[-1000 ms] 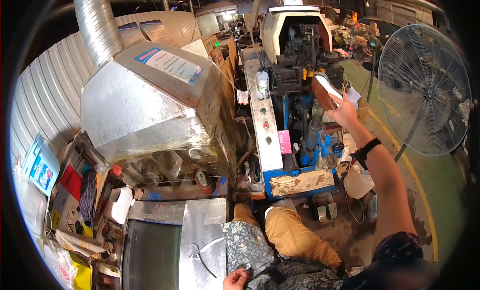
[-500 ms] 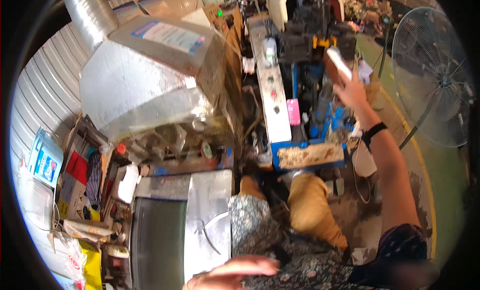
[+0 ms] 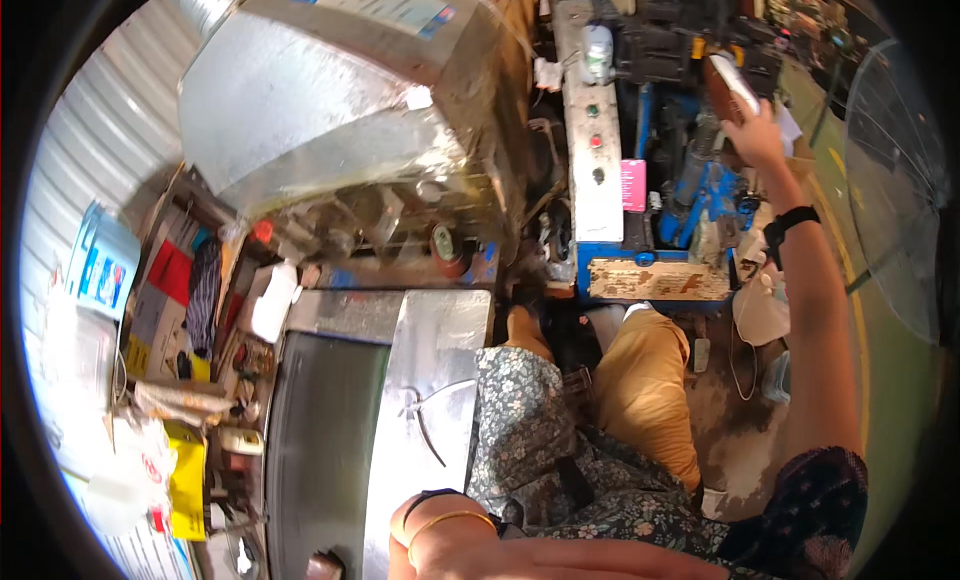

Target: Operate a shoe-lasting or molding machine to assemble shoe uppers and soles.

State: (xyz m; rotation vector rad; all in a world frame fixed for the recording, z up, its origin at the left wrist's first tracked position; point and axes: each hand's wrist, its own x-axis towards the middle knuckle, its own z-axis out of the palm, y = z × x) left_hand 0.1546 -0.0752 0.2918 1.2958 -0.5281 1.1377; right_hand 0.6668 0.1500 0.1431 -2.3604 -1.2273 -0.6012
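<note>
**Right hand raised with a flat brown piece at the blue machine**

While stretched far forward from the lower right, right hand (image 3: 757, 137) closed around the lower end of a flat brown piece with a pale upper face (image 3: 728, 83), fingers wrapped about its near end, piece tilted up and to the left, held above the blue machine frame (image 3: 690, 175) near the upper right. Black wristband (image 3: 792, 223) on the right forearm. Left hand (image 3: 560, 558) at the very bottom edge, flattened and pointing right, fingers extended and loose, nothing visibly in its grasp; gold bangle (image 3: 448, 523) and dark band at that wrist. Just left of the left hand, sheet-metal table top (image 3: 425, 380) with a bent wire (image 3: 430, 420) lying on it. Behind it, large galvanised hood (image 3: 330, 100) over dusty machinery. Grey control strip with green and red buttons (image 3: 597, 150) between hood and blue frame, pink tag (image 3: 633, 185) just beside it. Worn wooden board (image 3: 660, 280) at the foot of the frame. Mesh fan guard (image 3: 900, 180) at far right. Cluttered shelf with yellow box (image 3: 185, 480) at lower left. Floral garment and tan trousers (image 3: 645, 390) in the centre foreground.
</note>
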